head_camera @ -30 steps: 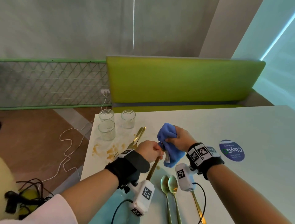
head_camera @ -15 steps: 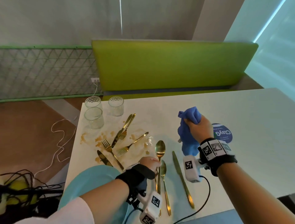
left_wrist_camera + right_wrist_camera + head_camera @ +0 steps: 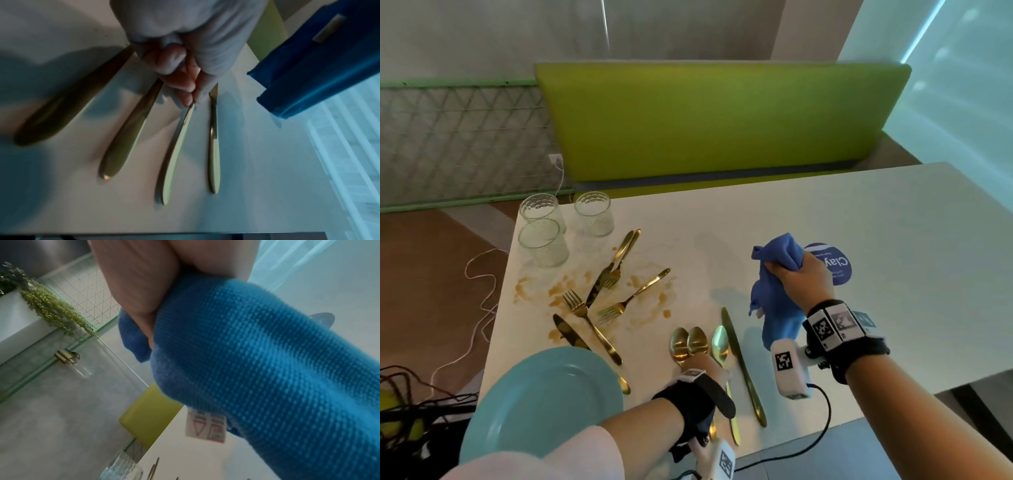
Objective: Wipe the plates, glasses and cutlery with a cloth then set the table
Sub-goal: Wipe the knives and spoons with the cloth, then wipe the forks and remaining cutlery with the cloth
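Note:
My left hand lies low on the white table and pinches the handle of a gold spoon, with fingers curled in the left wrist view. That spoon lies beside two other gold spoons, and a gold knife is just right of it. My right hand hovers above the table to the right and grips a bunched blue cloth, which fills the right wrist view.
A teal plate sits at the near left corner. Behind it, gold forks and a dirty knife lie among brown stains. Three glasses stand at the far left corner. A blue sticker is beyond my right hand.
The hands came apart after rubbing the spoon with the cloth. My left hand lowered the spoon beside the other two, and my right hand carried the cloth off to the right.

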Tool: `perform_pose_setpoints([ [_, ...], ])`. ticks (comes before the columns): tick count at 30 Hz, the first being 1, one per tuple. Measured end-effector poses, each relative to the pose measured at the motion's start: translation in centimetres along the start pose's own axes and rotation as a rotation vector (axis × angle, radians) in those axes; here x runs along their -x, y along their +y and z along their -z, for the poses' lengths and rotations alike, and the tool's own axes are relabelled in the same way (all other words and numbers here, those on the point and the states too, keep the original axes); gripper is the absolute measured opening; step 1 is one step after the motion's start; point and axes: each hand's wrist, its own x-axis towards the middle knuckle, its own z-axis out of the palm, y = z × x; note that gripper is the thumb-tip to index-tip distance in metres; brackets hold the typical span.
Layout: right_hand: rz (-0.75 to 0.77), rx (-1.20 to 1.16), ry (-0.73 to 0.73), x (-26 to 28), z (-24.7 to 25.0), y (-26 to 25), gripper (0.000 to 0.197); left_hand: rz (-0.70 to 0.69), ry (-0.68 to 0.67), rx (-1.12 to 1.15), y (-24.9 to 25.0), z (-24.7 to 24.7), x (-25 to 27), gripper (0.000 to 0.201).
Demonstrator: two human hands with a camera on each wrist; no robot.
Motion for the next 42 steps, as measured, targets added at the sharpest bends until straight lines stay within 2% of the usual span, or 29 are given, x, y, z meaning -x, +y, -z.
perform_pose_setpoints([
  [6,0.051,-0.029,-0.049,0.1,-1.0,-1.1,0.028,0.027,0.116,-0.174,0.0,0.2,0.2,0.043],
  [8,0.059,-0.05,-0.08,0.1,-1.8,-1.7,0.027,-0.041,0.152,-0.21,-0.1,1.1,0.3,0.045],
  [10,0.055,-0.096,-0.112,0.1,-2.8,-2.3,0.026,-0.111,0.244,-0.187,-0.4,3.5,0.7,0.03],
  [13,0.044,-0.164,-0.157,0.1,-4.4,-3.4,0.017,-0.11,0.459,-0.09,-1.9,8.9,0.2,0.031],
  [16,0.033,-0.214,-0.183,0.0,-5.5,-4.4,0.01,-0.197,0.592,-0.325,-4.1,14.3,-1.1,0.026],
  [19,0.032,-0.258,-0.176,-0.1,-5.7,-4.9,0.007,-0.4,0.488,-0.775,-6.1,18.0,-2.7,0.03],
  [21,0.022,-0.267,-0.138,-0.1,-5.3,-4.9,0.007,-0.471,0.382,-1.07,-7.1,19.3,-3.8,0.034],
  [23,0.015,-0.261,-0.087,-0.1,-4.5,-4.6,0.008,-0.516,0.32,-1.234,-7.6,19.7,-4.7,0.034],
  [27,-0.031,-0.25,-0.003,0.2,-3.0,-3.6,0.007,-0.576,0.193,-1.309,-7.0,19.9,-5.6,0.028],
  [34,-0.125,-0.26,0.082,0.8,-1.9,-2.1,0.007,-0.759,0.12,-1.546,-6.2,20.3,-5.8,0.028],
  [37,-0.134,-0.246,0.099,1.1,-1.8,-1.7,0.014,-0.811,0.072,-1.649,-6.3,20.8,-6.2,0.027],
  [40,-0.133,-0.251,0.106,1.2,-1.7,-1.6,0.018,-0.845,0.09,-1.619,-6.2,21.5,-5.9,0.027],
  [42,-0.132,-0.27,0.101,1.2,-1.9,-1.8,0.016,-0.862,0.111,-1.522,-6.1,22.4,-5.1,0.025],
])
